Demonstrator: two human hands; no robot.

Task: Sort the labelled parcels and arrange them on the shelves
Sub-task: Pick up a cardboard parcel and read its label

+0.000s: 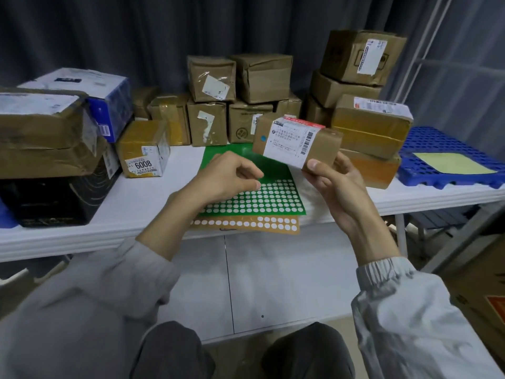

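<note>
The right hand [332, 181] is holding a small brown box [296, 140] up in the air, above the white table [153, 198]. Its thumb is pressing on the near bottom corner of the box, and the other fingers are curling round behind it. The box is tilting a little. A white label [293, 142] with a red strip and a bar code is facing the person, and a little blue dot sticker [263, 138] is sitting on the left end of the box.

The left hand [228, 175] is hanging just above a green sticker sheet [276, 173] that is lying on the table. Its fingers are curling in with the thumb and first finger close together — I cannot tell if they are pinching a sticker or nothing at all. The lower half of the green sheet is showing rows of white round holes. An orange sticker sheet [246, 222] is peeking out from under the green one, at the table's near edge.

More brown boxes [240, 105] are piling up at the back of the table. A yellow-taped box with the number 6008 [143, 147] is standing to the left, beside a black box [54, 198]. A blue plastic tray [448, 160] with a pale yellow sheet on it is lying at the far right — just beside a stack of taped boxes [371, 127].
</note>
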